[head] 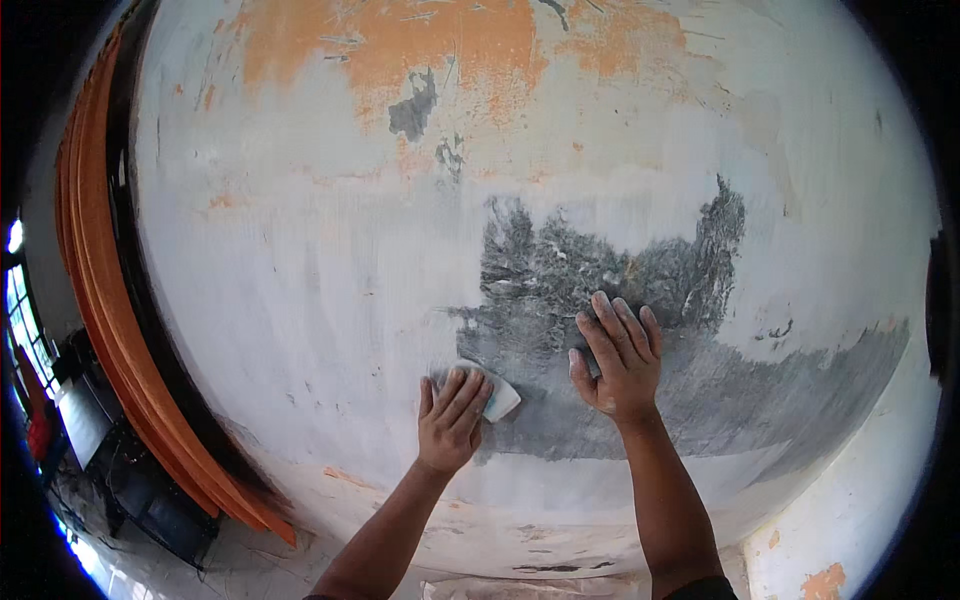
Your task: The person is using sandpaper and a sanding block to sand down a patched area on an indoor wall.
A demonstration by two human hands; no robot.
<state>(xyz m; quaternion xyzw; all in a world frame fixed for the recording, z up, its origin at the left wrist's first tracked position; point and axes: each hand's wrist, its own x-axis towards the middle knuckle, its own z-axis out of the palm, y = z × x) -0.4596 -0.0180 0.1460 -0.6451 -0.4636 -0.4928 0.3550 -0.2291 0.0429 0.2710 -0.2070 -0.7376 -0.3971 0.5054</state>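
Observation:
A plastered wall [322, 247] fills the view, white with orange paint patches near the top and a rough dark grey patch [555, 420] at centre right. My left hand [450, 424] presses a whitish sheet or pad [504, 401] flat against the wall at the grey patch's left edge; its material, perhaps sandpaper, cannot be told for sure. To the right, my right hand [621, 360] rests on or close to the grey area, fingers spread and pointing up, holding nothing. Pale dust coats the fingers of both hands.
An orange curtain [97, 300] hangs beside a dark frame at the left. Beyond it are a barred window [26, 322], a dark piece of furniture [161, 510] and a pale panel [81, 421]. Another wall [847, 480] meets this one at the lower right.

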